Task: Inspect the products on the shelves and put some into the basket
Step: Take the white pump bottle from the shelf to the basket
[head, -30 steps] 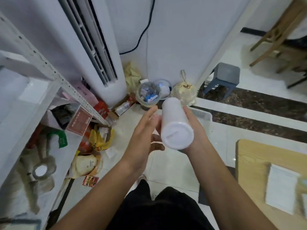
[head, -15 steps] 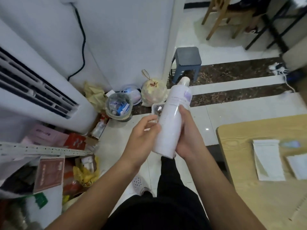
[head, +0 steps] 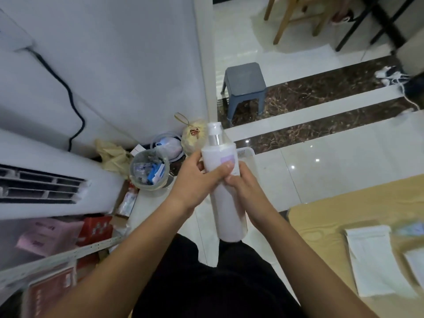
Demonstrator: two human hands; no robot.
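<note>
Change: bottle (head: pixel 226 198) now upright, pump end far, vs 0.5 s ago tilted
L hand (head: pixel 197 180): clamped on bottle upper part
R hand (head: pixel 244 187): clamped on bottle mid, right side
Basket (head: pixel 246 154): white, behind bottle, on floor
Far: grey stool (head: pixel 244 81)

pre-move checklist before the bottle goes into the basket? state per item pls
1. Grip: left hand and right hand both wrap the white bottle. Ok.
2. Bottle closed: the clear cap sits over the pump on top. Ok.
3. Label readable for inspection: the purple patch faces the camera, but the text is too blurred. Cannot tell.
4. Basket located: only a white slotted corner shows behind the bottle. Ok, though mostly hidden.
5. Room in the basket: its inside is hidden. Cannot tell.
6. Path to the basket: the hands and bottle block the view. Cannot tell.
</note>
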